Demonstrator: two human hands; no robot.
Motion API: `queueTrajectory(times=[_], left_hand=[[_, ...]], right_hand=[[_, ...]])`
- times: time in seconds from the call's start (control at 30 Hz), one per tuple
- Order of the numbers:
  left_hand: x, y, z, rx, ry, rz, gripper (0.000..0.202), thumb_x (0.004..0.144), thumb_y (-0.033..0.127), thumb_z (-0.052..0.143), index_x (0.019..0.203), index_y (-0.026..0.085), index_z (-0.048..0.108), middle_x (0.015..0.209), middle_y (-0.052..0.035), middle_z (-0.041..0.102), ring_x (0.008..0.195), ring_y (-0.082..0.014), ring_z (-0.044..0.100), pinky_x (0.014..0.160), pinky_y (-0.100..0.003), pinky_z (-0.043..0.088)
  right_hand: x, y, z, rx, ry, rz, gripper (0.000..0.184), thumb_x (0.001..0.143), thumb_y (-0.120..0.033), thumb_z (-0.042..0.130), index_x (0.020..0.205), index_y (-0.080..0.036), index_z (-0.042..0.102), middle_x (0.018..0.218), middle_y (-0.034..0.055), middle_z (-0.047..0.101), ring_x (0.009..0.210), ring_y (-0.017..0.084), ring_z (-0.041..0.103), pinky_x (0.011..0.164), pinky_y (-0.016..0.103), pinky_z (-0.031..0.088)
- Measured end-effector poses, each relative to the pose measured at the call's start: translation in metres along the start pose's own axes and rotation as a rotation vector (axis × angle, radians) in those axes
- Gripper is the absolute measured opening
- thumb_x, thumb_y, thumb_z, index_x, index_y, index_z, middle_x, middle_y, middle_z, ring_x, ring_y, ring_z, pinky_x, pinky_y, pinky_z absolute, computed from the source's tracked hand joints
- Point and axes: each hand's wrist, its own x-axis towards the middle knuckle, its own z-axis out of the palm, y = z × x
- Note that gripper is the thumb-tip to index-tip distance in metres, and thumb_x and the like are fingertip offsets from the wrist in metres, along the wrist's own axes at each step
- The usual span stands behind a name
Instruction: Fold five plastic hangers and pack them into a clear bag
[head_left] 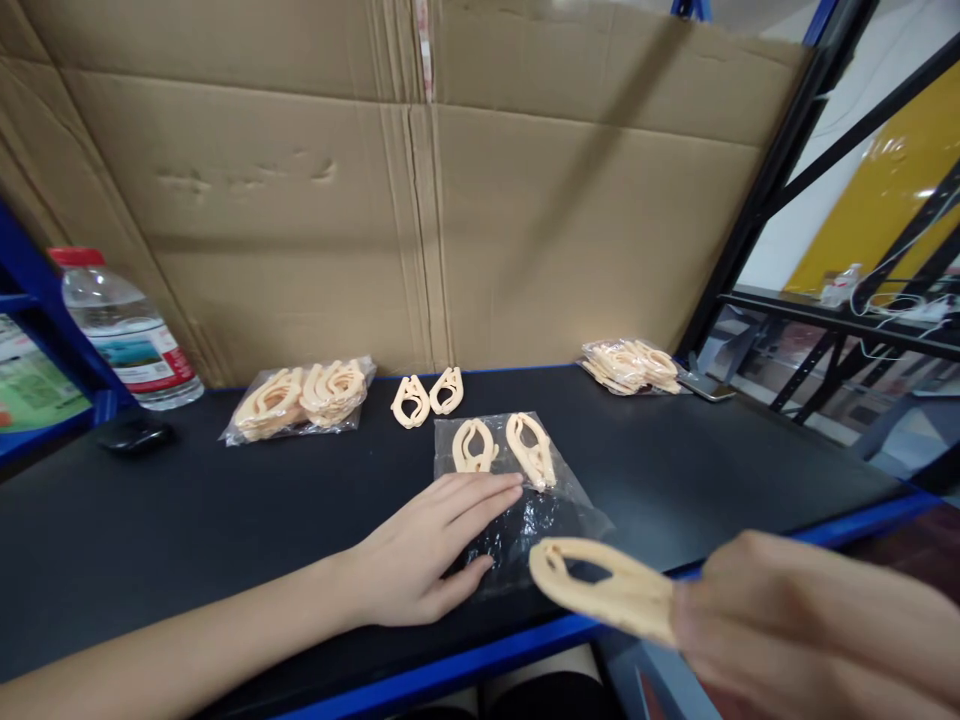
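Note:
My right hand (780, 610), partly blurred, grips one end of a cream folded travel hanger (645, 592) above the table's front edge. My left hand (442, 540) lies flat with its fingers stretched out on a clear plastic bag (532, 515). At the bag's far end are two folded hangers, one on the left (466, 440) partly behind my fingers and one on the right (531, 445). Two loose folded hangers, one (401, 408) beside the other (457, 400), lie behind the bag near the cardboard.
Bagged stacks of hangers lie at the back left (330, 395) and back right (630, 365). Farther left stand a water bottle (127, 330) and a black mouse (135, 435). A phone (709, 388) lies by the right stack. Cardboard (562, 220) walls off the table's back.

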Motion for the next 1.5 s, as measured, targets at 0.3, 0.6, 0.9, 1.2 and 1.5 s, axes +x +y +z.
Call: queueTrajectory(times=[0.3, 0.6, 0.9, 1.2, 1.5], left_hand=[[0.001, 0.002, 0.000, 0.029, 0.023, 0.015, 0.069, 0.085, 0.013, 0.049, 0.148, 0.019, 0.021, 0.148, -0.0141, 0.036, 0.135, -0.0294, 0.035, 0.108, -0.049, 0.038], [-0.002, 0.000, 0.002, 0.049, 0.003, 0.012, 0.068, 0.084, 0.013, 0.050, 0.145, 0.016, 0.023, 0.147, -0.0167, 0.035, 0.134, -0.0293, 0.036, 0.108, -0.048, 0.038], [-0.003, -0.002, 0.003, 0.037, -0.006, -0.023, 0.067, 0.085, 0.014, 0.051, 0.145, 0.018, 0.023, 0.146, -0.0141, 0.038, 0.135, -0.0279, 0.035, 0.109, -0.047, 0.036], [-0.002, -0.002, 0.002, -0.005, -0.005, -0.022, 0.066, 0.085, 0.015, 0.051, 0.145, 0.018, 0.024, 0.146, -0.0131, 0.039, 0.133, -0.0258, 0.038, 0.110, -0.045, 0.036], [-0.004, 0.000, -0.001, 0.004, -0.030, -0.003, 0.068, 0.084, 0.016, 0.051, 0.145, 0.014, 0.023, 0.148, -0.0150, 0.035, 0.135, -0.0245, 0.034, 0.111, -0.042, 0.033]], right_hand=[[0.029, -0.011, 0.064, -0.146, -0.120, -0.328, 0.032, 0.087, -0.006, 0.039, 0.080, -0.010, 0.070, 0.074, 0.0125, 0.068, 0.066, 0.021, 0.060, 0.063, 0.036, 0.050], [0.035, 0.004, 0.118, -0.263, -0.138, -0.291, 0.026, 0.084, -0.004, 0.047, 0.068, -0.011, 0.067, 0.073, 0.0081, 0.057, 0.073, 0.020, 0.050, 0.058, 0.033, 0.040], [0.039, 0.016, 0.124, -0.242, -0.252, -0.164, 0.017, 0.083, -0.008, 0.053, 0.074, -0.012, 0.067, 0.090, 0.0104, 0.060, 0.083, 0.022, 0.049, 0.066, 0.036, 0.041], [0.096, 0.083, 0.120, 0.407, -0.139, 0.021, 0.016, 0.087, -0.017, 0.053, 0.076, -0.016, 0.064, 0.081, 0.0063, 0.063, 0.084, 0.020, 0.053, 0.077, 0.036, 0.046], [0.145, 0.138, 0.260, 0.214, -0.637, -0.118, 0.073, 0.067, 0.012, 0.051, 0.134, -0.017, 0.049, 0.139, 0.0101, 0.051, 0.122, 0.027, 0.047, 0.092, 0.040, 0.046]])
